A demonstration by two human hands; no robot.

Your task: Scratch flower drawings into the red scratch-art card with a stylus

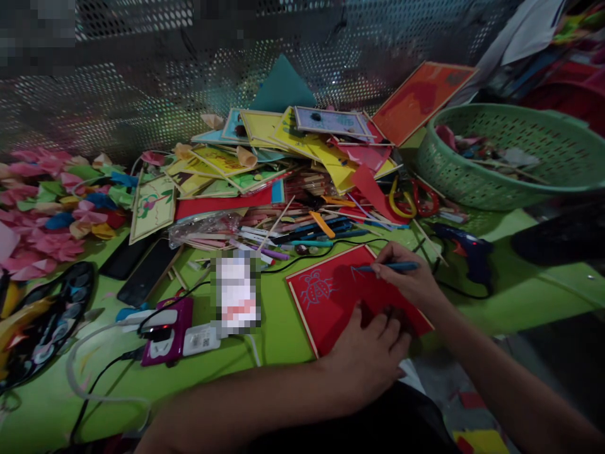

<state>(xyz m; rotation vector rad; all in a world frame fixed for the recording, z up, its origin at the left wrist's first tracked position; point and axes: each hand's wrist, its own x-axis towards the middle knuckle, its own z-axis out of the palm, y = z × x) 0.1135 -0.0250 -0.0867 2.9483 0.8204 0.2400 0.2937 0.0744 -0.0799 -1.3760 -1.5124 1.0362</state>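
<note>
A red card (350, 296) edged with thin wooden sticks lies tilted at the front of the green table. On its left part is a light-blue line drawing of a ladybug (317, 289). My right hand (404, 272) grips a blue pen (397, 267), its tip at a short pale stroke right of the drawing. Spread over the card's lower part, my left hand (371, 350) rests with fingers apart and holds nothing. The card's lower right is partly hidden by my hands.
Behind lie piled framed cards (265, 129), pens and sticks. At right are a green basket (501, 195), a glue gun (467, 252) and yellow-handled scissors (401, 200). A purple power strip (172, 331) with cables, a lit phone (236, 293) and paper flowers (51, 208) occupy the left.
</note>
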